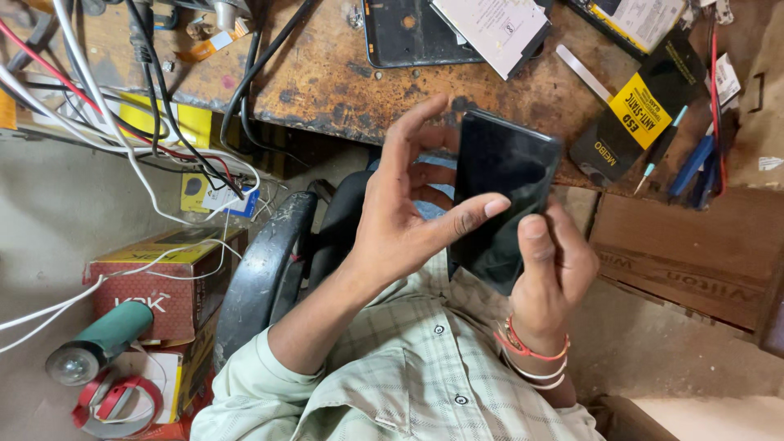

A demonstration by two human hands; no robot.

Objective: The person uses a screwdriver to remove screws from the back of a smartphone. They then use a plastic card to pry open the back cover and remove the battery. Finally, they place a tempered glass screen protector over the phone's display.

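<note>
A black smartphone (500, 192) with a dark, glossy screen is held over my lap, in front of the worn wooden workbench (327, 82). My left hand (408, 212) is at its left edge, thumb pressed across the screen and fingers spread upward behind it. My right hand (554, 269) grips the phone's lower right corner, thumb on the glass. Red and white bangles circle my right wrist. I wear a pale checked shirt.
On the bench lie a black phone back panel (408, 33), a white paper packet (498, 28), a black-and-yellow pouch (637, 110), a metal strip and blue tools (694, 163). Cables (122, 106) hang at left. A red box (163, 286), green flashlight (98, 343) and black chair arm (261, 269) sit below.
</note>
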